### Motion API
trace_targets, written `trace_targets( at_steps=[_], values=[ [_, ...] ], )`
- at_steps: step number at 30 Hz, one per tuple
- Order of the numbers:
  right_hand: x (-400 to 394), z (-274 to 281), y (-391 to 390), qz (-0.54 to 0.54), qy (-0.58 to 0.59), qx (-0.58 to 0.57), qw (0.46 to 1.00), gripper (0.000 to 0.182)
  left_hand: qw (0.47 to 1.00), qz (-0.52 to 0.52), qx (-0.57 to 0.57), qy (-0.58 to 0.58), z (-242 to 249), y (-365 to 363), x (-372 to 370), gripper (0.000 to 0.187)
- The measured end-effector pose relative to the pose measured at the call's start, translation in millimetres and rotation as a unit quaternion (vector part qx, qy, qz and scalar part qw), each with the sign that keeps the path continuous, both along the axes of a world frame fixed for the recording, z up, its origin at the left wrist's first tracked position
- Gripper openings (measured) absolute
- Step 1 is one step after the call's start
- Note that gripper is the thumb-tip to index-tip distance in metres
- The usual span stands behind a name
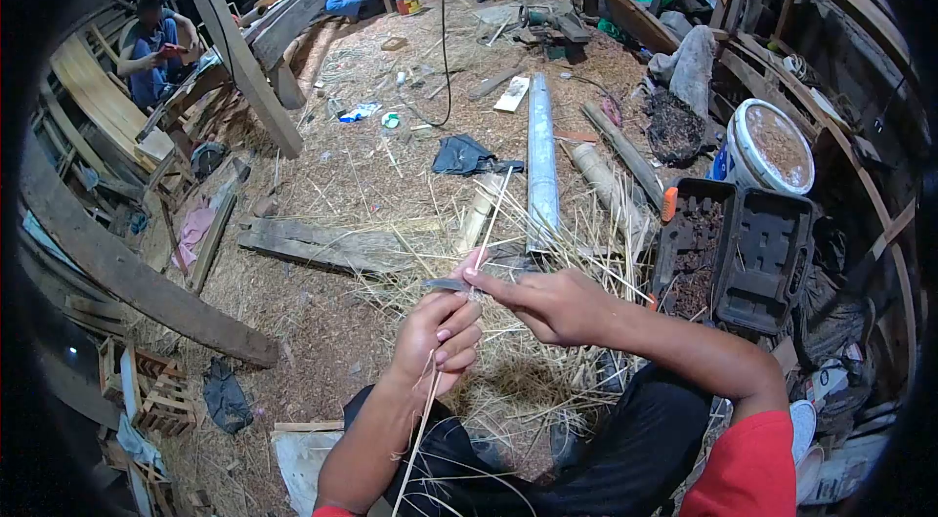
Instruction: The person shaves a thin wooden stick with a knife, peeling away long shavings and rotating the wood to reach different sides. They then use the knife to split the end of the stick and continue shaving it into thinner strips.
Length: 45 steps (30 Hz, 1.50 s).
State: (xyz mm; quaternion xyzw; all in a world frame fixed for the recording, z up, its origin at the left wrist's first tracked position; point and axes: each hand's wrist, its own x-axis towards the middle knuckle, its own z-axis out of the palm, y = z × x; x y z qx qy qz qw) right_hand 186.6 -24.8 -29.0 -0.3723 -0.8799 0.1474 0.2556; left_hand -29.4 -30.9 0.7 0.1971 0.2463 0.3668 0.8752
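My left hand [439, 336] is a closed fist around a thin, pale bamboo-like strip [496, 209]. The strip rises above both hands and also trails below my left wrist toward my lap. Just above the left fist, a knife [445, 284] lies across the strip with its grey blade pointing left. My right hand [552, 307] is closed at the blade's other end, fingertips pressed at the strip; the knife's handle is hidden. Loose pale strips [596, 253] lie on the floor beyond my hands, and fine shavings [518, 380] are heaped between my legs.
To the right stand an open black tool case [762, 263] and a white bucket [777, 148]. A grey pipe [542, 165] and a wooden plank [327, 245] lie ahead. A slanting post [239, 43] rises at left; two people [156, 48] sit farther back.
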Motion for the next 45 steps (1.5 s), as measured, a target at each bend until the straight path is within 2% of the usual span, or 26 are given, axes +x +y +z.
trace_targets(
  at_steps=[5, 7, 10, 13, 15, 18, 21, 23, 24, 26, 28, 31, 34, 37, 38, 41, 45],
  values=[
    [25.3, 5.8, 26.8, -0.16, 0.012, -0.102, 0.982, 0.058, 0.999, -0.035, 0.01, 0.023, 3.1, -7.1, 3.5, 0.053],
    [39.9, -17.1, 49.4, -0.201, 0.118, -0.054, 0.971, 0.052, 0.998, -0.051, 0.007, 0.039, 0.7, -8.7, 4.4, 0.054],
    [50.1, -28.0, 54.2, -0.237, 0.185, -0.058, 0.952, 0.047, 0.998, -0.049, 0.02, 0.034, 1.1, -8.5, 6.5, 0.053],
    [27.6, -20.1, 47.2, -0.11, 0.17, 0.061, 0.977, 0.051, 1.0, -0.014, 0.017, 0.012, -5.0, -1.7, 4.3, 0.054],
    [19.3, 2.2, 15.8, -0.032, 0.062, -0.042, 0.997, 0.054, 1.0, 0.01, 0.003, 0.029, -4.3, 0.2, 4.7, 0.054],
    [15.0, -4.0, 10.4, -0.04, -0.022, 0.012, 0.999, 0.058, 0.997, 0.018, 0.015, 0.067, -0.5, -2.8, 6.4, 0.053],
    [36.8, 9.9, 35.9, -0.243, -0.042, -0.129, 0.96, 0.053, 0.995, -0.019, 0.068, 0.075, 2.0, -10.3, 6.0, 0.052],
    [74.7, -44.3, 68.1, -0.243, 0.075, 0.021, 0.967, 0.05, 0.991, -0.038, 0.087, 0.09, 5.6, -13.1, 6.8, 0.051],
    [84.0, -61.8, 80.2, -0.236, 0.133, 0.098, 0.957, 0.048, 0.99, -0.039, 0.088, 0.1, 7.8, -13.1, 7.0, 0.052],
    [62.7, -20.5, 57.8, -0.208, 0.16, -0.012, 0.965, 0.049, 0.989, -0.015, 0.096, 0.107, 6.4, -9.4, 5.4, 0.053],
    [34.7, -9.7, 38.1, -0.14, 0.214, -0.049, 0.965, 0.05, 0.992, 0.003, 0.087, 0.09, 0.6, -4.1, 3.4, 0.054],
    [13.7, 4.4, 12.7, -0.003, 0.065, -0.052, 0.997, 0.057, 0.998, 0.006, 0.058, 0.032, -4.3, 0.0, 2.8, 0.053],
    [1.6, -0.3, 0.9, 0.017, 0.016, 0.026, 0.999, 0.063, 1.0, 0.006, 0.008, 0.013, 1.1, -2.1, 0.2, 0.052],
    [6.7, 4.6, 7.1, -0.053, 0.03, 0.031, 0.998, 0.065, 0.998, -0.031, 0.017, -0.054, 0.1, -4.8, -4.9, 0.051],
    [13.9, 4.1, 14.8, -0.083, 0.037, 0.013, 0.996, 0.061, 0.998, -0.038, 0.014, -0.054, 0.5, -5.7, -4.5, 0.051],
    [27.7, 17.1, 24.9, -0.187, 0.041, -0.127, 0.973, 0.052, 0.997, -0.055, 0.0, -0.047, 0.1, -7.0, -2.2, 0.052],
    [57.3, -46.6, 67.9, -0.225, 0.183, 0.023, 0.957, 0.05, 0.998, -0.064, 0.001, -0.028, -4.3, -5.2, 2.9, 0.052]
  ],
)
